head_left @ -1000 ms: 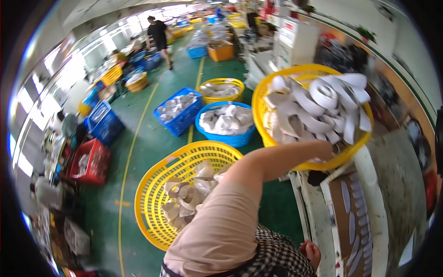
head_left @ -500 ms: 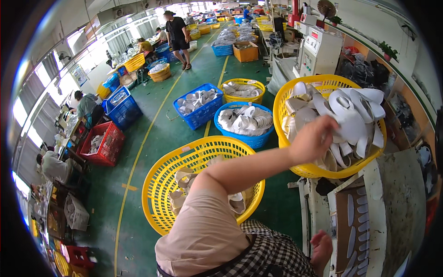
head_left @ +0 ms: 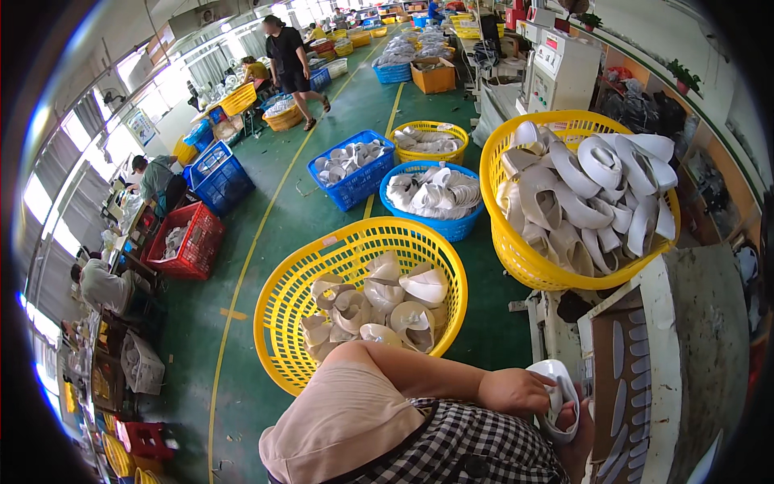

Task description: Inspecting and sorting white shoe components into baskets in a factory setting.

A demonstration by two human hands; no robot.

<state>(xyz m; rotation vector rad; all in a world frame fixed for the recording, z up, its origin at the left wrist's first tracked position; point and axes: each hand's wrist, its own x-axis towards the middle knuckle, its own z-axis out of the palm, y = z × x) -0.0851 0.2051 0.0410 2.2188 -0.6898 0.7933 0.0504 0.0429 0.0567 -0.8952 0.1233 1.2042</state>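
At the lower right, a white shoe upper point(head_left: 555, 377) is between my two hands, close to my checked apron. My left hand point(head_left: 516, 392) reaches across from the left, its fingers bent over the edge and into the opening of the upper. On the other side, my right hand point(head_left: 574, 440) grips the upper from below, with fingertips showing at its rim. A big yellow basket point(head_left: 493, 218) heaped with white uppers point(head_left: 576, 194) stands just beyond my hands. Another yellow basket point(head_left: 270, 323) in front of me holds several cream uppers point(head_left: 379, 302).
Right of my hands is a cardboard box point(head_left: 605, 355) of flat white pieces, beside a worn pale machine surface point(head_left: 709, 347). A blue round basket point(head_left: 435, 226), a blue crate point(head_left: 351, 194) and a red crate point(head_left: 193, 250) stand on the green floor. A person in black point(head_left: 289, 60) walks farther back.
My left hand has come back from the right-hand basket down to my right hand, and a white upper is now held between them. The view has shifted slightly; the person in black has stepped along.
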